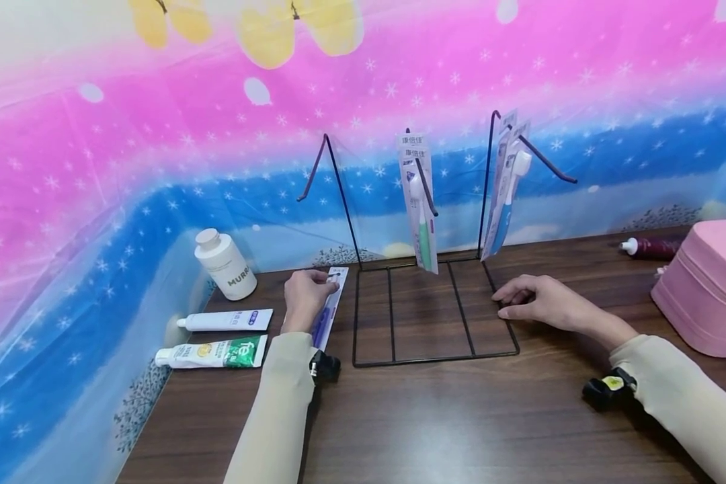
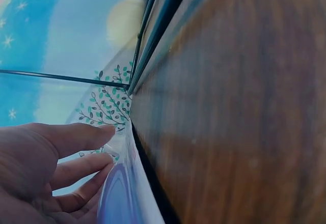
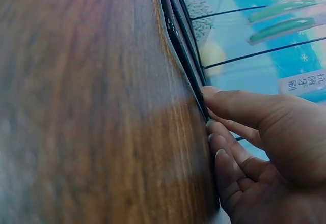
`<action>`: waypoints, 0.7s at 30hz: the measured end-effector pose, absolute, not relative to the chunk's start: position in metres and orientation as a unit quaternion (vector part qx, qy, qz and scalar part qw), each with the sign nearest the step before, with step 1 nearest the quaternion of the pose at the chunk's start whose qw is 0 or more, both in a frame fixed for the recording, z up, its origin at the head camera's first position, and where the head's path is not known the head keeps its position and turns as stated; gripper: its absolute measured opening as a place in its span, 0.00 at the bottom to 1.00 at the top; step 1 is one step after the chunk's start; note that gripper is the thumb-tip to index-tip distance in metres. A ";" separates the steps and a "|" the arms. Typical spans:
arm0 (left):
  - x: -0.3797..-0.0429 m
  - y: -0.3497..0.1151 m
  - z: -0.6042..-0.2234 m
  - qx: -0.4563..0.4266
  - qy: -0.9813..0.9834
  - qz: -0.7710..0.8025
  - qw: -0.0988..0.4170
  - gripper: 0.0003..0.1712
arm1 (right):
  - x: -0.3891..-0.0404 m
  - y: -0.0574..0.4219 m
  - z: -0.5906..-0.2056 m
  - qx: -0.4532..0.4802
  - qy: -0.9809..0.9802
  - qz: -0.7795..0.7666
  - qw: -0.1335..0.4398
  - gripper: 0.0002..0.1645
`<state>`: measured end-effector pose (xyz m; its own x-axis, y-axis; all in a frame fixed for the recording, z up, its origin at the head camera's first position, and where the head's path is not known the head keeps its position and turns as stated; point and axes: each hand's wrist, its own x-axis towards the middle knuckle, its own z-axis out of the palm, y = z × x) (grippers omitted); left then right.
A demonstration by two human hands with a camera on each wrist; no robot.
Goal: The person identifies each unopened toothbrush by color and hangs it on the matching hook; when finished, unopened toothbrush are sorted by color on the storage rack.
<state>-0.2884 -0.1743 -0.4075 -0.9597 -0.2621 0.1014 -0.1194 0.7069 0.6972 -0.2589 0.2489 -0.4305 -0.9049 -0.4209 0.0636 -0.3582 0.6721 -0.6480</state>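
A black wire display rack [image 1: 435,361] stands on the table, its base frame lying flat. My right hand [image 1: 544,302] pinches the right side wire of that base between thumb and fingers; the right wrist view shows the thumb [image 3: 234,102] against the dark wire. Left of the rack lies a packaged purple toothbrush [image 1: 323,323]. My left hand [image 1: 307,296] holds its upper end, thumb and fingertips at the clear blister; the left wrist view partly hides the contact. Packaged green toothbrushes [image 1: 423,235] hang on the middle hook, packaged blue ones [image 1: 502,222] on the right hook.
The rack's left hook [image 1: 314,168] carries nothing. At left are a white bottle [image 1: 226,265], a white-and-purple tube [image 1: 226,320] and a green-and-white toothpaste tube [image 1: 218,352]. A pink case [image 1: 708,289] and a dark red tube [image 1: 653,247] sit at right. A patterned cloth hangs behind.
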 end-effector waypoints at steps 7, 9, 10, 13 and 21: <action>-0.282 -0.178 -0.405 0.111 -0.921 -0.359 0.101 0.13 | -0.260 0.242 -0.433 -0.219 0.906 -0.359 0.052 0.21; -0.282 -0.178 -0.405 0.111 -0.922 -0.355 0.103 0.12 | -0.260 0.241 -0.433 -0.221 0.905 -0.359 0.052 0.21; -0.282 -0.178 -0.405 0.111 -0.923 -0.353 0.103 0.11 | -0.259 0.241 -0.433 -0.219 0.906 -0.359 0.051 0.21; -0.284 -0.176 -0.404 0.114 -0.925 -0.349 0.102 0.11 | -0.259 0.243 -0.431 -0.215 0.909 -0.354 0.046 0.20; -0.282 -0.169 -0.400 0.105 -0.925 -0.343 0.130 0.07 | -0.257 0.248 -0.429 -0.210 0.913 -0.346 0.049 0.22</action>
